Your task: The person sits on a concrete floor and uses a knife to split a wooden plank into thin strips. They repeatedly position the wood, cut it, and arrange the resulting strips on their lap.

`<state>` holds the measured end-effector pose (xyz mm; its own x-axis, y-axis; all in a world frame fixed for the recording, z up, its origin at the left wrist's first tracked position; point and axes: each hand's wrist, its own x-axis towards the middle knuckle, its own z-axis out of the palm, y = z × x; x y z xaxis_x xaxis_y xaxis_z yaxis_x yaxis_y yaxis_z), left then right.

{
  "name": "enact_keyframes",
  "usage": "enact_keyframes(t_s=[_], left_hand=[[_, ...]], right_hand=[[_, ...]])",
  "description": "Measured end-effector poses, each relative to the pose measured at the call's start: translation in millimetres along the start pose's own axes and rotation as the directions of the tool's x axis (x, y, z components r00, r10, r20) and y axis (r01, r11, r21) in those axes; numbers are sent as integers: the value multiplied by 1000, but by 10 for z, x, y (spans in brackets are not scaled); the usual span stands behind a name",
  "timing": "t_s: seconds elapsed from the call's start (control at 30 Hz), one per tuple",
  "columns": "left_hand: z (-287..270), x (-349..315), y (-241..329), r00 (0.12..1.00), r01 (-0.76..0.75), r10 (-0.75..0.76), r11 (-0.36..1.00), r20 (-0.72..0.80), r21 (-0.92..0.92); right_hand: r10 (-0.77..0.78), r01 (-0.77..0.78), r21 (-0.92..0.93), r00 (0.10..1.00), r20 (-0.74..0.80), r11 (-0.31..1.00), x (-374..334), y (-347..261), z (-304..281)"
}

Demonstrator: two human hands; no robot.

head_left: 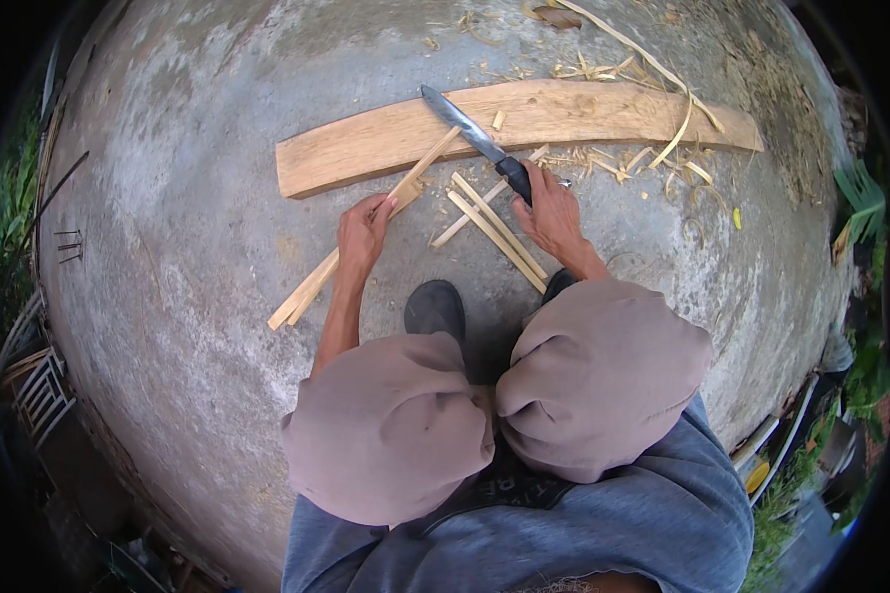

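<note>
My left hand (364, 232) is closed around pale split wood strips (311, 287), whose far end reaches up onto a long wooden plank (356, 150) on the concrete. In my right hand (554, 214) is the black handle of a knife (475, 133). Its blade slants up and left over the plank, next to the tip of the held strip. Between my hands, several loose wood strips (494, 229) lie crossed on the ground, close to my right hand.
Thin shavings (613, 163) and a long curled strip (653, 64) lie at the plank's right part. My shoe (435, 308) is on the concrete floor (178, 198) below my hands. Green plants (860, 203) border the right side; a white rack (43, 397) stands at left.
</note>
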<state>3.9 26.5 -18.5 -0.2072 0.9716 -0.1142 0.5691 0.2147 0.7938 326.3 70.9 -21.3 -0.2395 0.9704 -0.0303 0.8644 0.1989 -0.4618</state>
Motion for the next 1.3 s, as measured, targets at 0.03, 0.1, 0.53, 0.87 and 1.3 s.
enact_keyframes(t_s=[0.03, 0.1, 0.53, 0.87, 1.3], left_hand=[[9, -29, -48, 999, -14, 13, 1000, -36, -18], [32, -24, 80, 999, -23, 23, 1000, -49, -13], [228, -57, 85, 982, -169, 180, 973, -59, 160], [221, -34, 91, 945, -280, 321, 895, -63, 348], [250, -33, 28, 934, -306, 349, 891, -74, 336]], right_hand=[[72, -76, 92, 996, 51, 993, 20, -93, -62], [217, -254, 252, 962, 163, 934, 37, -263, -176], [55, -107, 489, 991, 121, 866, 41, -258, -111], [75, -80, 48, 993, 92, 996, 258, -458, -23], [-72, 101, 139, 977, -202, 985, 157, -593, -125]])
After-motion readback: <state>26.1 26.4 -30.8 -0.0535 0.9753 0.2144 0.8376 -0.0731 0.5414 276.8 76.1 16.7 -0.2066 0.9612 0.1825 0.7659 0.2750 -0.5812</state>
